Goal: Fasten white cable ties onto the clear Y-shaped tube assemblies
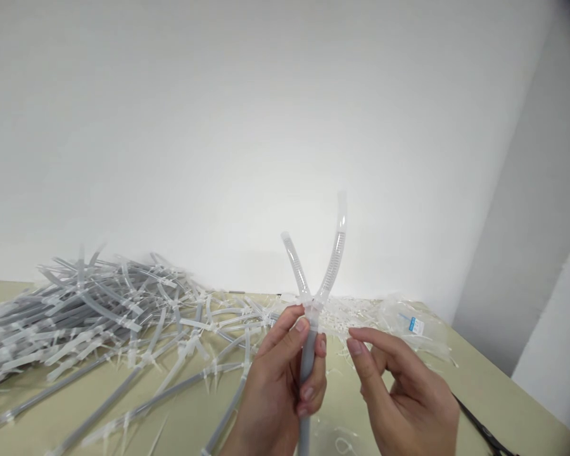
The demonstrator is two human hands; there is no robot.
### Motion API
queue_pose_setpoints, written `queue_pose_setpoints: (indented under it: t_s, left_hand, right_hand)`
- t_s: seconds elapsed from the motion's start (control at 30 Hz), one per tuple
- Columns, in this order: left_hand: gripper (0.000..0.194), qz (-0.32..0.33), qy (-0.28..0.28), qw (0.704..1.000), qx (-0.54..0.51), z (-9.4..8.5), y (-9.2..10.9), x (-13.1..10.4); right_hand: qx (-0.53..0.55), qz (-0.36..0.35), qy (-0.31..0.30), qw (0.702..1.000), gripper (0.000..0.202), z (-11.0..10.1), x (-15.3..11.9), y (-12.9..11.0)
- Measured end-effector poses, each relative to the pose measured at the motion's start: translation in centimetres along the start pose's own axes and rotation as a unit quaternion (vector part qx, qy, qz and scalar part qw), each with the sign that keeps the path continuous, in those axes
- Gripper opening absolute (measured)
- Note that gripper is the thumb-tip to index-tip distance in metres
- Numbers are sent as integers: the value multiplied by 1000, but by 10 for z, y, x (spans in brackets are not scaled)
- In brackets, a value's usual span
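My left hand (285, 373) is wrapped round a grey tube (308, 358) that stands upright in front of me. At the tube's top sits a white Y-shaped joint (312, 309), just above my fingertips. Two clear branches fork from it: a shorter left branch (294, 263) and a longer right branch (335, 253), both with ribbed, coil-like lengths inside. To the right, apart from the tube, my right hand (403, 386) is closed in a pinch of thumb and forefinger. Whatever those fingertips may hold is too small to make out.
Many similar grey tube pieces (99, 310) are heaped at the left, with several longer ones reaching forward. White cable ties (342, 313) lie behind my hands, near a clear plastic bag (399, 320). Dark scissors (479, 427) rest at the right. A wall (218, 126) backs the table.
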State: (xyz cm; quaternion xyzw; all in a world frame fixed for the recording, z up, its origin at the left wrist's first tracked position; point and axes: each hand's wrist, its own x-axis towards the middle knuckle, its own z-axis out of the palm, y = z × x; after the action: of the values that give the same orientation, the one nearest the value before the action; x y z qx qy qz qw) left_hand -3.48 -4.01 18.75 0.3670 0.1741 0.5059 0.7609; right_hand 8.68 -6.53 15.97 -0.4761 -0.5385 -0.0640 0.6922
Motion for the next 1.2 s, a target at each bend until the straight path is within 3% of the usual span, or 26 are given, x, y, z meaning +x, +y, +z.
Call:
queue_pose_setpoints:
  t_s: [0.27,0.67,1.2]
  left_hand:
    - [13,19,0,1000,13,1,2,3]
    - [15,4,-7,1000,29,0,4,1]
    - [17,25,27,998,49,4,2,1]
  right_hand:
    - [-9,44,12,999,11,-2,-1,-1]
    - [-11,46,21,999,15,-1,-2,-6]
    - [-11,25,20,999,12,-1,-4,-3]
